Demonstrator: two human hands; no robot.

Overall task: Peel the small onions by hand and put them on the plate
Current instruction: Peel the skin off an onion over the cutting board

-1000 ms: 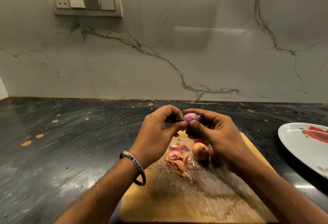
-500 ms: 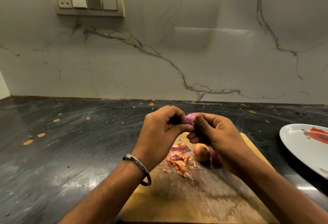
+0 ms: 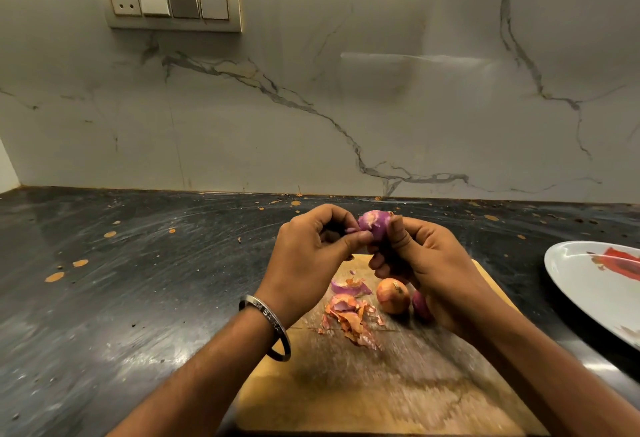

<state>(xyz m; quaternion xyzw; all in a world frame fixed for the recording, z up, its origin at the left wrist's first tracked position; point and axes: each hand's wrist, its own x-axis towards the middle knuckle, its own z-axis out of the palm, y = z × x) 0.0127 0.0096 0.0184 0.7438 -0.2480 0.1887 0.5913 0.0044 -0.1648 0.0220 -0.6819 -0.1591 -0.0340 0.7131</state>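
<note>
While both hands (image 3: 311,256) (image 3: 426,263) pinch one onion (image 3: 372,223), the plate (image 3: 588,284) holds none.

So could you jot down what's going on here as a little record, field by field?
Setting: dark countertop, marble wall behind
Left hand: pinches skin on the purple onion
Right hand: grips the same onion, held above the wooden board
On the board: one unpeeled onion, a purple onion partly hidden, a pile of peels
Plate: at right edge, no onions on the visible part
Stage: peeling under way
</note>
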